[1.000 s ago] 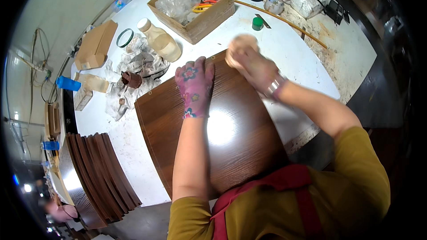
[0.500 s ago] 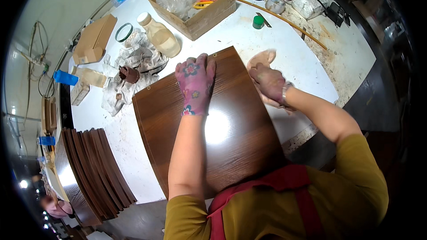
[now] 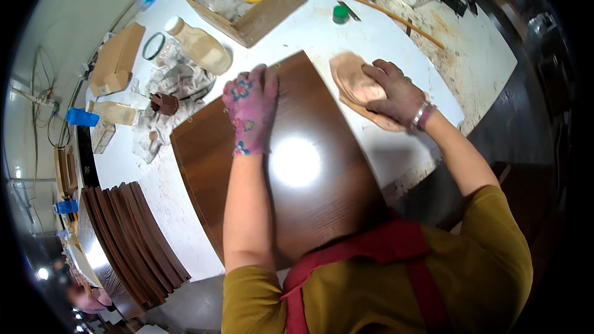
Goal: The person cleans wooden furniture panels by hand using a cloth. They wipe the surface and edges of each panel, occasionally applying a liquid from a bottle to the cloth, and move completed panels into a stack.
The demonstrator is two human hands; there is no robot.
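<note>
A dark brown wood-grain panel (image 3: 328,142) lies in front of me, with a bright light reflected on its glossy face. My left hand (image 3: 252,108), in a pink flowered glove, rests on its left part. The fingers curl over the far edge and hold it; the fingertips are hidden. To the right of the panel, apart from it, my gloved right hand (image 3: 396,94) grips a folded peach-coloured cloth (image 3: 349,77) over the white table. Fingers and thumb are around the cloth's right side.
A stack of brown panels (image 3: 133,241) stands at the left. Further back are crumpled rags (image 3: 179,83), a bottle of cloudy liquid (image 3: 201,49), a cardboard box (image 3: 272,15) of supplies and a green-capped jar (image 3: 340,14). A long thin rod (image 3: 383,12) lies at the far right.
My right hand has moved right, away from the panel's right edge, with the cloth, which now shows more fully. My left hand stays on the panel. The whole view has shifted slightly.
</note>
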